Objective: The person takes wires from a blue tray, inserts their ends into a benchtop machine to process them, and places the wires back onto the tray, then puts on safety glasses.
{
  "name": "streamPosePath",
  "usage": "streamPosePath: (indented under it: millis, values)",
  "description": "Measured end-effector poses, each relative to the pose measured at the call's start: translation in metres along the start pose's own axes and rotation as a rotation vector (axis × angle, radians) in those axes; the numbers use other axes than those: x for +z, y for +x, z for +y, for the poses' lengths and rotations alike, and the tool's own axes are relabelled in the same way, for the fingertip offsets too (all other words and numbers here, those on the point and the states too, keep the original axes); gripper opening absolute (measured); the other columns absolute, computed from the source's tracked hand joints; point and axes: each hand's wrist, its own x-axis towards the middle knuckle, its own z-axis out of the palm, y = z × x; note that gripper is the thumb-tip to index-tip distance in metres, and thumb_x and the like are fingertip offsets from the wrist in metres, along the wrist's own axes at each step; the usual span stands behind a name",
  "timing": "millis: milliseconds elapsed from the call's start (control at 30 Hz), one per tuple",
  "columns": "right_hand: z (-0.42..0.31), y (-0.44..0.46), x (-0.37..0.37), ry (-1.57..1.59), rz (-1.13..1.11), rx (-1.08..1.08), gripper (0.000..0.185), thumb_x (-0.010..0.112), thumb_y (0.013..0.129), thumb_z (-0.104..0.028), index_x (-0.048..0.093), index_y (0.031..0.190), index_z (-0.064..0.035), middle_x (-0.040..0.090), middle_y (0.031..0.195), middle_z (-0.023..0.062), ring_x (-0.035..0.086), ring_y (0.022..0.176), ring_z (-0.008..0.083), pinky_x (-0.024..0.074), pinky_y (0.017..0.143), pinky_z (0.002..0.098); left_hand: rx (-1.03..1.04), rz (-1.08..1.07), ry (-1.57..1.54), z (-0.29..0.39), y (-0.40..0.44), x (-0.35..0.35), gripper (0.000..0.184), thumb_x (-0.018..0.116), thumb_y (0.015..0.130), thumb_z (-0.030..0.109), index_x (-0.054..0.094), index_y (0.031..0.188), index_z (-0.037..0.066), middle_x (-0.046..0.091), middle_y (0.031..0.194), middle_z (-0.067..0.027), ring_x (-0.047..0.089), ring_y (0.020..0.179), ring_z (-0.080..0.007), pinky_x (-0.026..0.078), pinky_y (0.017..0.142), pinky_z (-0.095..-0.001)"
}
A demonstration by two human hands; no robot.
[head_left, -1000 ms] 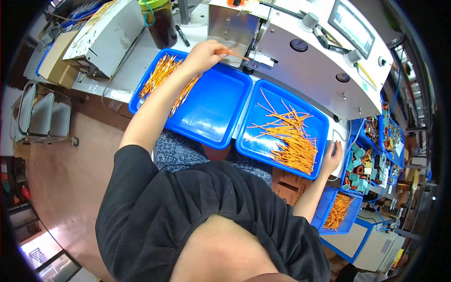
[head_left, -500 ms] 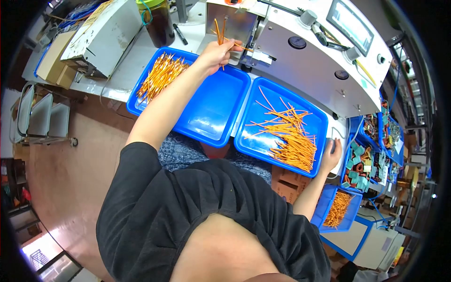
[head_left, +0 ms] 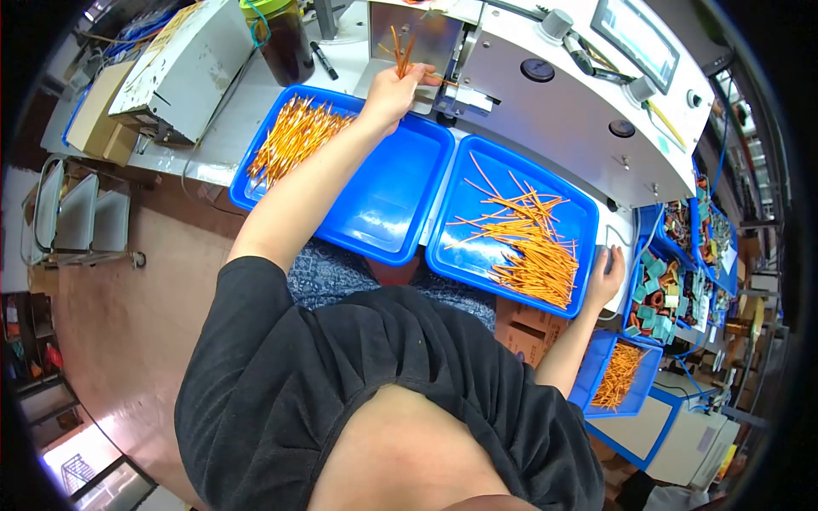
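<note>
My left hand (head_left: 394, 95) is closed on a few thin orange wires (head_left: 402, 53), in front of the machine's clamp area. Some wires stick up above the fingers, and one points right toward the metal block (head_left: 471, 100). Below that hand lies a blue tray (head_left: 381, 204) with a heap of orange wires (head_left: 294, 140) with shiny ends on its left side. My right hand (head_left: 603, 285) rests beside the right edge of a second blue tray (head_left: 456, 255), its fingers curled round a small dark object (head_left: 604, 261) that I cannot identify. Loose orange wires (head_left: 541, 264) fill much of that tray.
A white machine (head_left: 579, 111) with a screen (head_left: 635, 43) and knobs stands at the back. On the left are a lidded jar of dark liquid (head_left: 285, 47), a black marker (head_left: 324, 61) and a metal box (head_left: 183, 72). Blue bins of parts (head_left: 656, 298) and wires (head_left: 618, 375) stand right.
My left hand has turned slightly, and the wires in it have shifted, with a wire end no longer hanging below the hand. My right hand has stayed by the tray edge.
</note>
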Motion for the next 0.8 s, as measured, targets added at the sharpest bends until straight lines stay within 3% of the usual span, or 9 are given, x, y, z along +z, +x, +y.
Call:
streamPosePath:
  millis: [67,167,267,367,467,567,700,800]
  values:
    - [0.001,0.002,0.001,-0.011,-0.015,0.000,0.031,0.061,0.090,-0.024,0.064,0.111,-0.0006,0.060,0.120,0.0179,0.055,0.114,0.0325,0.0410,0.098,0.0389,0.063,0.036,0.068,-0.004,0.003,0.001,0.030,0.044,0.100,0.023,0.062,0.114,0.003,0.069,0.093,-0.0066,0.026,0.043,-0.0007,0.019,0.038,-0.0195]
    - [0.002,0.003,0.000,-0.028,-0.050,0.001,0.031,0.061,0.090,-0.023,0.065,0.110,-0.0003,0.060,0.120,0.0183,0.055,0.113,0.0326,0.0413,0.098,0.0391,0.093,0.058,0.045,-0.008,0.003,0.002,0.029,0.048,0.098,0.022,0.065,0.109,0.001,0.072,0.092,-0.0057,0.050,0.065,-0.0045,0.038,0.059,-0.0218]
    - [0.003,0.002,-0.001,-0.032,-0.057,-0.004,0.031,0.061,0.090,-0.023,0.065,0.110,-0.0002,0.060,0.120,0.0186,0.055,0.113,0.0327,0.0414,0.098,0.0391,0.083,0.033,0.062,-0.009,0.007,0.001,0.029,0.047,0.099,0.024,0.064,0.112,0.005,0.070,0.094,-0.0090,0.026,0.042,-0.0008,0.019,0.037,-0.0205]
    - [0.001,0.003,0.001,-0.024,-0.035,-0.006,0.031,0.061,0.090,-0.023,0.065,0.110,-0.0001,0.060,0.120,0.0188,0.055,0.113,0.0327,0.0412,0.098,0.0391,0.062,0.044,0.036,-0.005,0.007,0.001,0.029,0.050,0.098,0.028,0.063,0.111,0.006,0.066,0.080,-0.0025,0.026,0.042,-0.0008,0.019,0.038,-0.0202]
    - [0.003,0.001,0.001,-0.014,-0.011,-0.016,0.031,0.061,0.090,-0.023,0.064,0.111,0.0004,0.061,0.119,0.0185,0.056,0.113,0.0319,0.0413,0.098,0.0381,-0.112,0.076,-0.051,0.002,0.001,-0.003,0.031,0.052,0.097,0.033,0.063,0.110,0.007,0.050,0.065,0.0059,0.027,0.044,-0.0007,0.018,0.038,-0.0197]
    - [0.003,0.002,0.001,-0.020,0.008,-0.034,0.031,0.061,0.091,-0.022,0.064,0.110,0.0016,0.062,0.118,0.0177,0.057,0.111,0.0304,0.0420,0.097,0.0360,-0.110,0.028,-0.009,0.013,-0.022,-0.016,0.033,0.054,0.096,0.037,0.062,0.109,0.009,0.033,0.060,0.0091,0.028,0.046,-0.0004,0.018,0.039,-0.0194]
    - [-0.002,0.001,-0.001,-0.023,0.004,-0.013,0.031,0.062,0.091,-0.022,0.064,0.111,0.0021,0.062,0.118,0.0179,0.057,0.111,0.0308,0.0418,0.097,0.0360,-0.189,-0.078,0.023,0.026,-0.094,-0.038,0.035,0.044,0.100,0.036,0.060,0.109,0.006,0.031,0.059,0.0091,0.026,0.046,-0.0014,0.019,0.041,-0.0194]
    - [0.003,0.000,0.002,0.006,-0.014,0.017,0.031,0.060,0.091,-0.024,0.064,0.112,-0.0010,0.060,0.121,0.0175,0.054,0.115,0.0321,0.0401,0.099,0.0385,-0.164,0.019,-0.169,0.025,-0.159,-0.034,0.034,0.041,0.102,0.033,0.057,0.113,0.005,0.036,0.057,0.0069,0.030,0.045,-0.0025,0.022,0.040,-0.0197]
